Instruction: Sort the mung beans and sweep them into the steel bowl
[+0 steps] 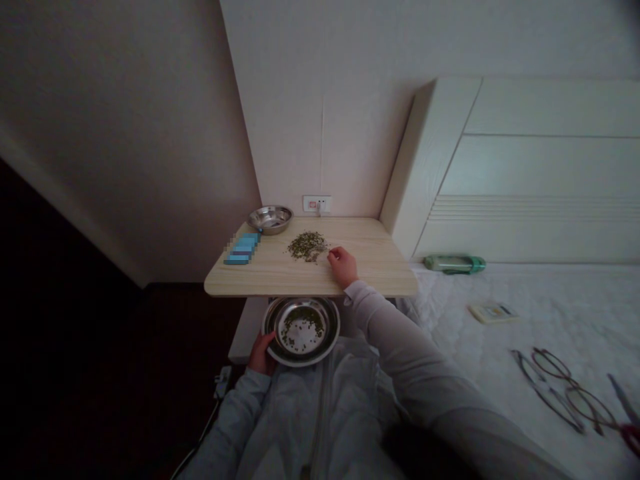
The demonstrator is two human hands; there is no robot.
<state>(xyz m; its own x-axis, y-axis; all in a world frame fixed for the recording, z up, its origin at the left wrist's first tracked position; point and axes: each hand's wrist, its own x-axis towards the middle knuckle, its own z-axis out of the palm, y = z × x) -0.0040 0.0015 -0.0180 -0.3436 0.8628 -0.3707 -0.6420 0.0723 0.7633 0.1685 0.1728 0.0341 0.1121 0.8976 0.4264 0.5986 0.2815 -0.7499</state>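
Note:
A pile of small green beans (307, 245) lies on a light wooden table (370, 267). My right hand (343, 265) rests on the table just right of the pile, fingers curled together in a pinch at its edge. My left hand (261, 355) grips the left rim of a steel bowl (301, 331), held below the table's front edge over my lap. That bowl holds a thin layer of green beans.
A second steel bowl (271, 218) stands at the table's back left beside a blue box (243, 249). A wall socket (317, 203) is behind. On the bed to the right lie a green bottle (455, 264), a remote (492, 311) and glasses (565, 390).

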